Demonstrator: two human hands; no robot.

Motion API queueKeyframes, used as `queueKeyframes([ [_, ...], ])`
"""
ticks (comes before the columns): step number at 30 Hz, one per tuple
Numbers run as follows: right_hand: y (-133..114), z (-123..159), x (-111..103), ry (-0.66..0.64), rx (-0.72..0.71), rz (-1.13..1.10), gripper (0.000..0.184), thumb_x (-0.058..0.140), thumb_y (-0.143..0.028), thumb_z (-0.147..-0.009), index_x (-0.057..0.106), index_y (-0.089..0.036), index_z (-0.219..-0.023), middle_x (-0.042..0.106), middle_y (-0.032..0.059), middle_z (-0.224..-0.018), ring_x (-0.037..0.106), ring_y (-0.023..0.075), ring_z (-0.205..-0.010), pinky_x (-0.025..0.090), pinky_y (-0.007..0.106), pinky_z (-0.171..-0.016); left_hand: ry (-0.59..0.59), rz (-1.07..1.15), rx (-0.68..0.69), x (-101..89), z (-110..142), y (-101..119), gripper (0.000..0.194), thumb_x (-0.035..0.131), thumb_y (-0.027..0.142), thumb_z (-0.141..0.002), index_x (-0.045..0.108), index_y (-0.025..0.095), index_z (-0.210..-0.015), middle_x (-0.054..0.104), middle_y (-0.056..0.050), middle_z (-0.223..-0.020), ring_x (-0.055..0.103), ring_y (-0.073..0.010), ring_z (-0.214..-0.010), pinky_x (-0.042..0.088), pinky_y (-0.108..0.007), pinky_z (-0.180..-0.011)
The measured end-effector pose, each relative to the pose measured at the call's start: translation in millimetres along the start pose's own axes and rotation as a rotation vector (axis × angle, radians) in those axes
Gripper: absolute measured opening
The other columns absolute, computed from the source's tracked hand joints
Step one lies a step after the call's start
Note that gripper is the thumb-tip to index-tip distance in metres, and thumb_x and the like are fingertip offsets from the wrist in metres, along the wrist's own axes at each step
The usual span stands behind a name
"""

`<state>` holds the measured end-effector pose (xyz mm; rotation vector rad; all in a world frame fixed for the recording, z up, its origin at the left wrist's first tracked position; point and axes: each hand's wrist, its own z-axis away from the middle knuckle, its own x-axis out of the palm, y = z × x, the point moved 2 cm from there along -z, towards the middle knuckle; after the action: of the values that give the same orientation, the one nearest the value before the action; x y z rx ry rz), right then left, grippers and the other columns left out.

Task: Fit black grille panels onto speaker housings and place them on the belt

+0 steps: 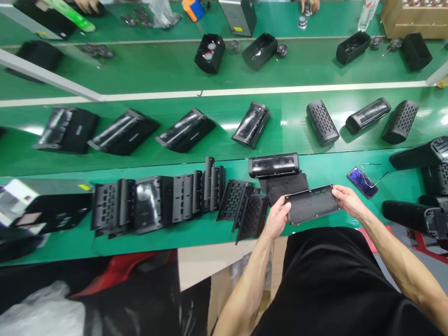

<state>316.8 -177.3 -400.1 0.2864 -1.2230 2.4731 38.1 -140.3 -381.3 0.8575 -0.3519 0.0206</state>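
Between my two hands I hold a flat black rectangular panel (pixel 312 205) with small clips or holes along its rim. My left hand (pixel 277 217) pinches the panel's left end, thumb on top. At the upper right corner my right hand (pixel 347 200) grips it the same way. Just beyond lies a dark cloth-like sheet (pixel 280 185), partly covered by the panel. A black speaker housing (pixel 274 165) with a glossy mesh front rests behind that sheet. Left of my left hand, perforated black grille panels (pixel 252 215) lean in a loose pile.
More black covers (pixel 182 196) stand in a row on the green table (pixel 196 233). Several speaker housings (pixel 252 124) lie on the green belt behind. Glasses and a phone (pixel 363 181) lie to the right, near stacked housings (pixel 408 217). A co-worker's hand (pixel 311 5) shows across the line.
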Motion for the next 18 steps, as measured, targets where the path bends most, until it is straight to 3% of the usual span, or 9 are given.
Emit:
queueKeyframes([
  [2, -5, -3, -3, -0.013, -0.001, -0.025, 0.056, 0.096, -0.065, -0.065, 0.072, -0.02, -0.087, 0.07, 0.0006, -0.075, 0.061, 0.0151, -0.065, 0.051, 0.027, -0.064, -0.062, 0.099, -0.037, -2.3, -1, 6, 0.061, 0.091, 0.05, -0.078, 0.071, 0.017, -0.126, 0.08, -0.009, -0.097, 0.077, -0.0285, -0.084, 0.066, -0.041, -0.072],
  [4, -12, -7, -3, -0.037, 0.014, -0.051, 0.056, 0.098, -0.064, -0.064, 0.073, -0.02, -0.087, 0.071, 0.0002, -0.075, 0.06, 0.0139, -0.063, 0.05, 0.026, -0.062, -0.172, 0.228, -0.129, -2.3, -7, 13, 0.053, 0.085, 0.058, -0.085, 0.073, 0.016, -0.116, 0.08, -0.009, -0.093, 0.077, -0.0268, -0.082, 0.064, -0.039, -0.076],
  [7, -22, -13, 1, -0.126, 0.06, -0.008, 0.056, 0.099, -0.063, -0.063, 0.076, -0.019, -0.09, 0.073, 0.0001, -0.076, 0.062, 0.0134, -0.062, 0.05, 0.025, -0.062, -0.398, 0.362, -0.337, 8.7, -25, 19, 0.065, 0.066, 0.072, -0.096, 0.076, 0.011, -0.114, 0.082, -0.015, -0.102, 0.078, -0.0281, -0.092, 0.061, -0.037, -0.085],
  [11, -38, -33, -2, -0.221, 0.097, 0.152, 0.057, 0.094, -0.065, -0.07, 0.079, -0.017, -0.097, 0.076, 0.0035, -0.082, 0.066, 0.0154, -0.068, 0.052, 0.026, -0.063, -0.585, 0.374, -0.604, 32.2, -48, 15, 0.058, 0.06, 0.059, -0.104, 0.074, 0.008, -0.127, 0.082, -0.02, -0.115, 0.08, -0.0323, -0.102, 0.058, -0.042, -0.097],
  [13, -57, -54, -22, -0.043, 0.011, 0.204, 0.057, 0.094, -0.063, -0.071, 0.079, -0.018, -0.103, 0.076, 0.0051, -0.088, 0.068, 0.0168, -0.071, 0.055, 0.027, -0.061, -0.587, 0.391, -0.679, 37.8, -53, 11, 0.052, 0.06, 0.052, -0.106, 0.075, 0.006, -0.125, 0.083, -0.02, -0.113, 0.081, -0.0338, -0.101, 0.058, -0.045, -0.098],
  [16, -107, -96, -77, 0.538, -0.235, 0.149, 0.067, 0.087, -0.066, -0.075, 0.073, -0.017, -0.119, 0.073, 0.0115, -0.112, 0.072, 0.0199, -0.086, 0.062, 0.032, -0.069, -0.599, 0.475, -0.652, 37.8, -55, 15, 0.059, 0.057, 0.054, -0.106, 0.075, 0.001, -0.125, 0.082, -0.024, -0.112, 0.081, -0.0379, -0.102, 0.061, -0.048, -0.093],
  [18, -143, -128, -111, 0.708, -0.298, 0.125, 0.076, 0.072, -0.072, -0.087, 0.064, -0.013, -0.136, 0.064, 0.0199, -0.134, 0.071, 0.0237, -0.106, 0.063, 0.039, -0.08, -0.631, 0.541, -0.575, 35.9, -54, 24, 0.067, 0.053, 0.06, -0.105, 0.073, 0.0, -0.129, 0.081, -0.027, -0.115, 0.08, -0.0407, -0.103, 0.063, -0.05, -0.088],
])
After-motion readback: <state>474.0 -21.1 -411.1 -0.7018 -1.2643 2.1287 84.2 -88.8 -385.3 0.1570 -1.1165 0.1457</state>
